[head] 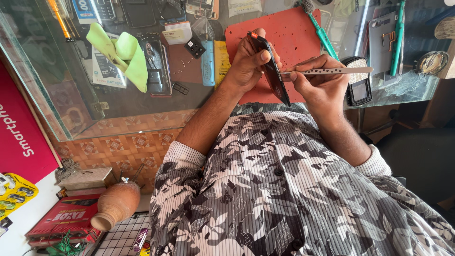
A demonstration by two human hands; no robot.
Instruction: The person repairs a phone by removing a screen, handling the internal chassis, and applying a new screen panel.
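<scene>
Black phone (269, 71) in left hand (246, 64); one metal tool (332, 71) in right hand (320, 85).

A slim black phone (270, 71) with an orange corner stands tilted on edge above the red mat (289, 33), a thin metal tool (332, 71) touching its side.

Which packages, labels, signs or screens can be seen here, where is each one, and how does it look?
Sign: far left, magenta panel, white lettering.
Red box: bottom left, flat, beside a clay pot.
Blister card: left edge, yellow.
Leaflet: under the glass, white, partly beneath a green cloth.
Small phone: on the glass beside the right hand, dark screen.
</scene>
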